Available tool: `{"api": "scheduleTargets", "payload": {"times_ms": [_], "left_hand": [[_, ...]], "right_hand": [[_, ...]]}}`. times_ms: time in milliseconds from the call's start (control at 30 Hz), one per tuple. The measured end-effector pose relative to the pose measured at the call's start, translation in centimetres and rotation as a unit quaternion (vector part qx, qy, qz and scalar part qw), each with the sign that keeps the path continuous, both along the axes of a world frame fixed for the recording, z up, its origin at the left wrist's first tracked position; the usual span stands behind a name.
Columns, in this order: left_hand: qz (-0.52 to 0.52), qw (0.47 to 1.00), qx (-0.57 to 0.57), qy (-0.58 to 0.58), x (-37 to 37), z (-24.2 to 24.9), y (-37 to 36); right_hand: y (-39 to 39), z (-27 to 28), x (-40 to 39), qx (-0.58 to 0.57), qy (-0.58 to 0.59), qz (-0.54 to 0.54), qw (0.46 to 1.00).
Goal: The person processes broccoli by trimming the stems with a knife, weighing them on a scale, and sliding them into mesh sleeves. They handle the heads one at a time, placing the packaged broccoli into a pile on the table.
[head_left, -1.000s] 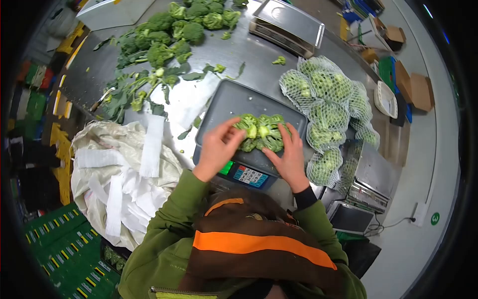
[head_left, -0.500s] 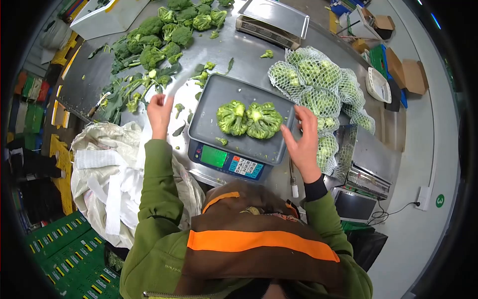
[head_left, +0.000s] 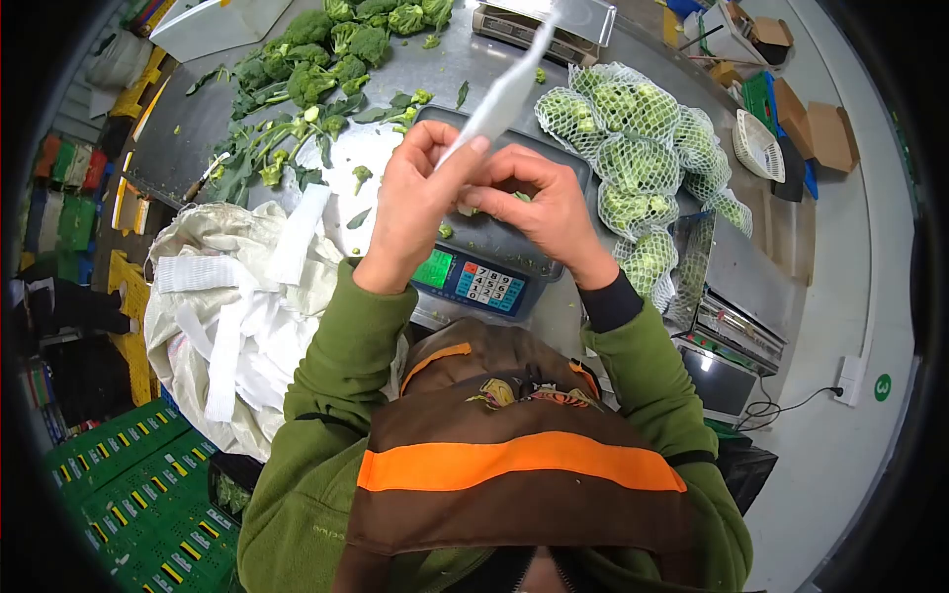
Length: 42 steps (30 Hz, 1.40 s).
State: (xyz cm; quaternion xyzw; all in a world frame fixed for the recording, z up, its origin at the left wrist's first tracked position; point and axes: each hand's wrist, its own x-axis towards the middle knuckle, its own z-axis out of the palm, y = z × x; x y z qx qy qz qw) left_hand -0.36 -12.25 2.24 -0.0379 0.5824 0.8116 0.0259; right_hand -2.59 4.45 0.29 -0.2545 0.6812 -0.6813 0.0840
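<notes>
A long white mesh strip (head_left: 505,97) is pinched by the bare left hand (head_left: 408,193), axis toward the frame's upper right; the bare right hand (head_left: 542,204) is positioned just beside; its grip cannot be determined.

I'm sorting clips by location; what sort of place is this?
Probably a produce packing room: loose broccoli, netted greens and a scale share a metal table.

This looks like a produce packing room – a steel table (head_left: 461,61), a scale (head_left: 484,283), loose broccoli (head_left: 309,83), netted heads (head_left: 638,164), green crates (head_left: 148,494).
</notes>
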Motion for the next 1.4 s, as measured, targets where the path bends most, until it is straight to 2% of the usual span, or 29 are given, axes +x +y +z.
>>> {"api": "scheduleTargets", "payload": {"times_ms": [33,100,167,300,333,367,400,433,500,533,567,600,633,667,700,767,833,867,900,933,967,1033,1100,1167,1233,1267,1333,1367,1400], "left_hand": [[-0.015,0.999,-0.024,0.039,0.1,0.1,0.2],[-0.027,0.995,-0.047,0.078,0.3,0.1,0.4],[-0.047,0.979,-0.104,0.168,-0.2,0.2,0.5],[-0.071,0.993,-0.025,0.09,-1.7,2.6,-1.4],[-0.041,0.99,-0.09,0.096,-1.9,2.6,-2.0],[-0.04,0.99,-0.089,0.099,-2.4,2.4,-2.6],[-0.029,0.985,0.142,0.098,-3.1,2.0,-3.3],[-0.018,0.926,0.365,0.091,-3.8,1.3,-4.3],[-0.111,0.854,0.477,0.175,-5.1,-1.2,-7.6],[0.069,0.894,0.435,0.085,-4.3,0.1,-7.1],[0.064,0.894,0.434,0.085,-5.0,-1.4,-8.6],[0.16,0.959,0.195,0.131,-6.1,-4.8,-11.6],[0.244,0.953,-0.058,0.168,-6.6,-8.1,-13.4],[0.379,0.883,-0.16,0.226,-6.8,-10.5,-13.7],[0.5,0.78,-0.254,0.279,-6.8,-12.2,-13.9],[0.469,0.753,-0.441,0.135,-4.6,-13.7,-15.8],[0.319,0.765,-0.559,-0.005,-2.2,-15.8,-17.6],[0.312,0.767,-0.561,-0.003,-0.8,-16.5,-17.4],[0.292,0.709,-0.638,-0.075,0.6,-17.0,-17.0],[0.269,0.639,-0.706,-0.145,1.0,-17.2,-16.5],[0.266,0.64,-0.706,-0.144,0.8,-16.4,-15.5],[0.322,0.631,-0.685,0.169,0.8,-13.6,-11.8],[0.201,0.849,-0.472,0.129,-0.5,-13.1,-6.5],[0.124,0.802,-0.562,0.16,-1.7,-13.9,-2.1],[0.051,0.816,-0.567,0.101,-2.3,-14.6,0.1],[0.057,0.815,-0.567,0.103,-2.5,-15.1,0.0],[0.042,0.886,-0.463,-0.005,-3.4,-15.5,-0.9],[0.048,0.885,-0.464,-0.003,-3.3,-15.4,-1.7],[0.044,0.967,-0.238,-0.074,-2.7,-15.0,-2.5]], "right_hand": [[0.2,0.0,0.0,-0.001,0.003,0.0,1.0],[0.5,0.0,0.0,-0.111,-0.172,0.041,0.978],[0.6,0.7,-0.8,-0.133,-0.173,0.057,0.974],[1.2,4.8,-2.4,-0.192,-0.152,0.098,0.965],[1.3,5.7,-2.4,-0.182,-0.128,0.097,0.97],[1.4,6.2,-2.5,-0.172,-0.104,0.094,0.975],[1.7,6.1,-2.9,-0.177,-0.09,0.099,0.975],[1.8,5.7,-3.3,-0.178,-0.088,0.099,0.975],[2.0,4.5,-3.9,-0.183,-0.092,0.042,0.978],[2.0,4.1,-3.6,-0.185,-0.091,0.038,0.978],[1.9,3.8,-3.2,-0.108,-0.069,0.005,0.992],[2.0,3.4,-2.8,-0.031,-0.048,-0.03,0.998],[2.5,2.3,-2.6,-0.032,-0.049,-0.036,0.998],[3.4,0.6,-2.5,0.021,-0.02,-0.085,0.996],[4.4,-1.2,-2.5,0.074,0.011,-0.134,0.988],[7.2,-4.7,-1.3,0.043,-0.041,-0.23,0.971],[11.0,-8.4,1.4,0.049,-0.072,-0.329,0.94],[13.2,-10.4,3.3,0.133,-0.071,-0.363,0.919],[15.6,-12.5,5.4,0.217,-0.069,-0.393,0.891],[18.7,-15.7,8.0,0.329,-0.059,-0.363,0.87],[20.6,-17.9,10.5,0.438,-0.048,-0.326,0.837],[20.7,-18.8,15.1,0.5,-0.175,-0.292,0.796],[20.6,-21.5,17.8,0.521,-0.145,-0.289,0.79],[20.3,-23.2,18.8,0.538,-0.106,-0.283,0.787],[19.8,-23.9,18.6,0.531,-0.096,-0.288,0.791],[19.7,-24.1,18.6,0.521,-0.098,-0.288,0.797],[20.1,-25.7,19.1,0.474,-0.109,-0.309,0.817],[20.3,-26.7,19.1,0.428,-0.125,-0.325,0.834],[19.7,-25.7,18.7,0.226,-0.356,-0.36,0.832]]}}
